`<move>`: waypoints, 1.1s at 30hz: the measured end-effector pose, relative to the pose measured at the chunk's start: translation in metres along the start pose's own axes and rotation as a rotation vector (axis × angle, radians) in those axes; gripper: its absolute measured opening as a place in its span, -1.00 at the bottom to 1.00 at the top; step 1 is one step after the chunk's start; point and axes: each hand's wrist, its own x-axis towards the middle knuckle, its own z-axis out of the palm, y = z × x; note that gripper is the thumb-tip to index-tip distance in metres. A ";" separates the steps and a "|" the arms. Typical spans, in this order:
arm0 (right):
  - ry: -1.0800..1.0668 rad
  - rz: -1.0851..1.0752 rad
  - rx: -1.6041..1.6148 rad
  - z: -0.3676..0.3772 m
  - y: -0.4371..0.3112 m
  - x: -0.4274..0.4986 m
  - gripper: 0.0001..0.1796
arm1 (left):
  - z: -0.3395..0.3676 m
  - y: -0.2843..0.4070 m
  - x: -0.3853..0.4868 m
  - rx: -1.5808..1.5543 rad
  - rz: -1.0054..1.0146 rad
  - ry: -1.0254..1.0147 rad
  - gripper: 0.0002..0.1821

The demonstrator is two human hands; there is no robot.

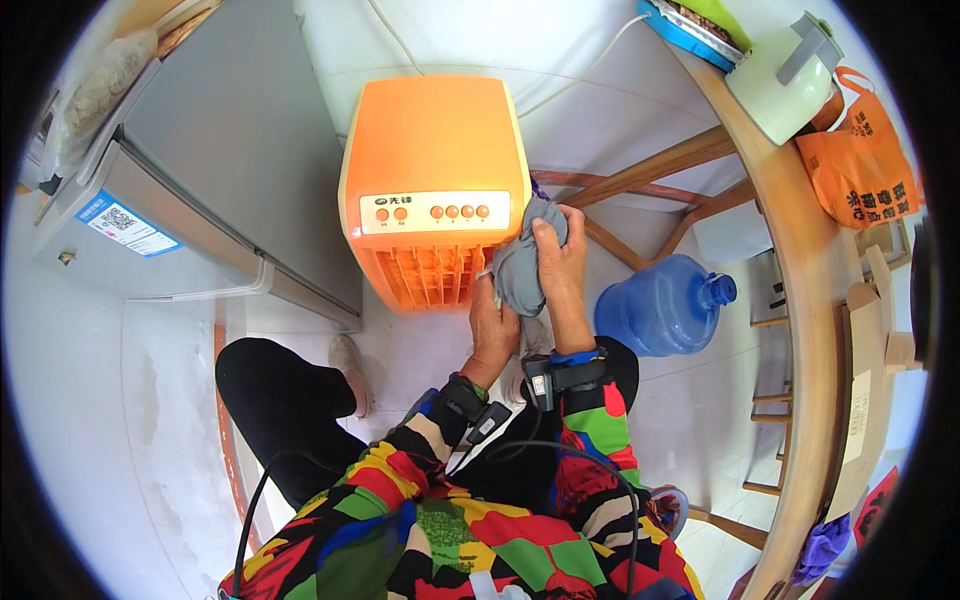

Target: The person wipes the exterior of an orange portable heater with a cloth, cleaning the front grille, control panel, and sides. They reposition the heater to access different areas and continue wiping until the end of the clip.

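Observation:
An orange plastic fan appliance (435,142) with a row of round buttons and a slatted front grille (431,277) stands on the floor before me. My right hand (562,259) grips a bunched grey cloth (517,259) against the front right corner of the casing. Just below, my left hand (493,330) holds the cloth's lower left edge, close to the grille's right side. The cloth partly hides the left fingertips and that corner of the appliance.
A grey refrigerator (240,150) rises on the left. To the right, a blue water jug (660,307) lies on its side near wooden legs (660,169). The wooden tabletop (799,315) bears a pale kettle (784,82) and an orange bag (862,165). Cords trail behind the appliance.

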 end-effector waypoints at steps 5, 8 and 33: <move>-0.010 -0.011 0.046 -0.011 -0.009 0.003 -0.57 | -0.003 0.003 -0.001 0.103 0.077 -0.007 -0.39; -0.016 0.019 0.042 -0.015 -0.012 0.004 -0.56 | -0.006 -0.015 -0.009 0.120 0.061 -0.055 -0.39; -0.062 -0.008 0.000 -0.009 -0.022 -0.002 -0.56 | -0.103 -0.125 -0.055 0.445 -0.135 -0.092 -0.23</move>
